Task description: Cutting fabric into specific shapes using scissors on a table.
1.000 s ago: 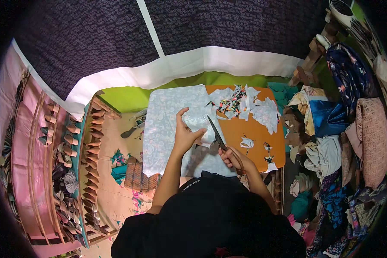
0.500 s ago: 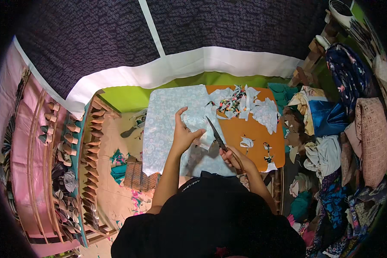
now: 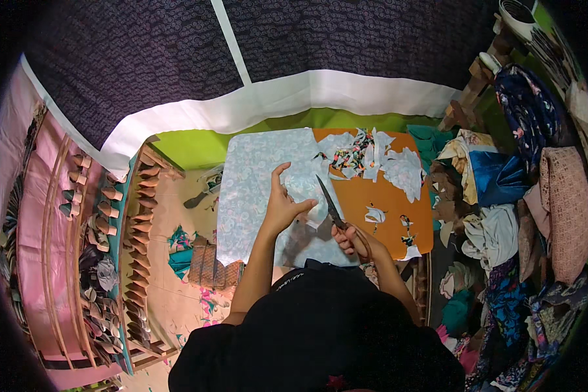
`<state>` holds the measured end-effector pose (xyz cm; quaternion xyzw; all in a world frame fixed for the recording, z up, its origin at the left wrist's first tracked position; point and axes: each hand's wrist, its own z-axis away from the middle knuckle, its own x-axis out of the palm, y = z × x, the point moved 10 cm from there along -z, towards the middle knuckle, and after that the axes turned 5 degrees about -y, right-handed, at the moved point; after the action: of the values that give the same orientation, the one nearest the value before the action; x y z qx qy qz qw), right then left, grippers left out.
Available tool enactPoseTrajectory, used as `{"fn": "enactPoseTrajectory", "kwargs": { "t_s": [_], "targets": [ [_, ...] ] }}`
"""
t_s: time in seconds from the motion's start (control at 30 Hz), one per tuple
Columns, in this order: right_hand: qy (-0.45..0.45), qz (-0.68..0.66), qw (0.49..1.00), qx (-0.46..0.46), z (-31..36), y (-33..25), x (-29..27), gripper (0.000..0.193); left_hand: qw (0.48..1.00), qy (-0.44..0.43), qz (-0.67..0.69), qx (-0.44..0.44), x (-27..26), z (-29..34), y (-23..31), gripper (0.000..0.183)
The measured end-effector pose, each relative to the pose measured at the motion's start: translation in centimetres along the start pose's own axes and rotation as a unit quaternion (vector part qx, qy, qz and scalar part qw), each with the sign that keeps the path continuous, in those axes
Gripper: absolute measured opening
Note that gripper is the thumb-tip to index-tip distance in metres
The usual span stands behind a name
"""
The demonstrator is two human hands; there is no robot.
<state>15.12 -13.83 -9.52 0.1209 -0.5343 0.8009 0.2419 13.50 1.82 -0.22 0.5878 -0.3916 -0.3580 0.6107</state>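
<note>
Pale blue-grey fabric (image 3: 251, 170) with a faint floral pattern lies over the left part of an orange-brown table (image 3: 366, 225). My left hand (image 3: 282, 208) is above the fabric, thumb and forefinger spread wide apart; its other fingers are partly hidden. Beside the thumb is a small whitish piece (image 3: 316, 217); whether the thumb touches it I cannot tell. My right hand (image 3: 354, 240) grips a pair of dark scissors (image 3: 330, 204) by the handles. The blades point up and away, over the fabric's right edge.
Fabric scraps (image 3: 362, 157), white and dark floral, lie at the table's far right, with smaller scraps (image 3: 375, 215) nearer. Heaped cloth (image 3: 493, 235) crowds the right side. Wooden shoe lasts (image 3: 139, 245) line a rack at left. A brown patterned piece (image 3: 209, 268) is on the floor.
The scissors and my right hand have shifted very slightly. My left thumb has moved a little to the right; the left hand otherwise keeps its pose.
</note>
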Motion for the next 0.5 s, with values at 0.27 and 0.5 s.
{"fn": "enactPoseTrajectory", "kwargs": {
  "t_s": [0.27,0.5],
  "targets": [
    [0.017,0.035,0.999,-0.013,0.5,-1.5,0.7,0.027,0.999,0.026,-0.034,-0.005,-1.0,0.0,-0.3,0.082],
    [0.036,-0.02,0.999,0.01,0.7,-1.3,0.7,0.026,0.997,0.043,-0.06,-0.03,-1.9,0.1,-1.2,0.081]
  ]
}}
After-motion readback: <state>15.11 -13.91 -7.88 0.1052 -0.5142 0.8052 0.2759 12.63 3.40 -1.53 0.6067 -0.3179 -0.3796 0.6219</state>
